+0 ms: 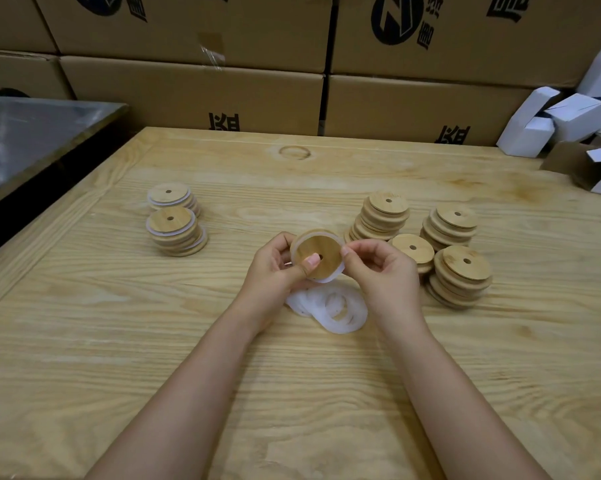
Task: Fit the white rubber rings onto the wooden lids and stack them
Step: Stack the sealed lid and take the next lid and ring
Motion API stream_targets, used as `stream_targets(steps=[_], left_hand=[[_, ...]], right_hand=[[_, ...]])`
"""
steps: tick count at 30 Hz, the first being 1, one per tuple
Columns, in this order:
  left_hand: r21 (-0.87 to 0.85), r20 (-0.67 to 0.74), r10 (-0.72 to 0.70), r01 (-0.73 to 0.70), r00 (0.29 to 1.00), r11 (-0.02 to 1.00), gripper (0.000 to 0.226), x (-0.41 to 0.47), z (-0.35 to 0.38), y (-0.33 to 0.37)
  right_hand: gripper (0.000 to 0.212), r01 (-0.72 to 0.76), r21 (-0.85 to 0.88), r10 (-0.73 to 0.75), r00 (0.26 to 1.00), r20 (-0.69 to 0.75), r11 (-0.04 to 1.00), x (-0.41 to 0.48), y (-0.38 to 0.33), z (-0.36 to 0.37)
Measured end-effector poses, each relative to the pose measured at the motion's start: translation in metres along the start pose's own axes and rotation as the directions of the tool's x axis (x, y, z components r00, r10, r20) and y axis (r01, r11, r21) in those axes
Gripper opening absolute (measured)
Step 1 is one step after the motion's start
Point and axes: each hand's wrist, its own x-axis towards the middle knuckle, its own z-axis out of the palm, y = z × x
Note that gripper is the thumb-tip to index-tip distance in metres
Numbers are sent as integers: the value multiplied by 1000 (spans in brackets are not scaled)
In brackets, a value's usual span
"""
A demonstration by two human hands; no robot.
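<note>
A loose heap of flat white rubber rings [340, 311] lies on the pale wooden table [153, 358], just under my hands. My left hand [273, 268] grips a round wooden lid [323, 247] with a small centre hole, my thumb on its face. My right hand [382, 268] pinches the white ring [326, 279] at the lid's edge. Farther off, ringed stacks [176, 230] stand to the left and bare lid stacks [460, 271] to the right. Brown cardboard boxes [195, 95] stand behind.

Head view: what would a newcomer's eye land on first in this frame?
Both hands meet at the table's centre: the left hand grips a wooden lid while the right hand pinches a white rubber ring at its rim. Just below them lies a pile of loose rings. Ringed lid stacks stand to the left, bare lid stacks to the right.
</note>
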Motion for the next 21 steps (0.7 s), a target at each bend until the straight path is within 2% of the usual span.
stream_targets(steps=[3,6,12,16,21], left_hand=[[15,-4,35,-35,999,999,19,0,2,0],[46,4,65,-65,998,997,22,0,2,1],[-25,-25,14,-14,1000,1000,16,1,0,0],[-154,-15,-42,39,999,987,26,1,0,0],[-234,29,-51,57,998,971,31,-1,1,6]], right_hand=[[15,47,-84,-50,998,-39,995,-3,3,6],[13,43,-87,-48,997,-58,995,-4,5,6],[9,-75,65,78,996,-37,995,-2,4,5],[4,-171,226,168,985,29,959,-1,1,1],[3,-195,210,184,980,69,958,0,-1,-1]])
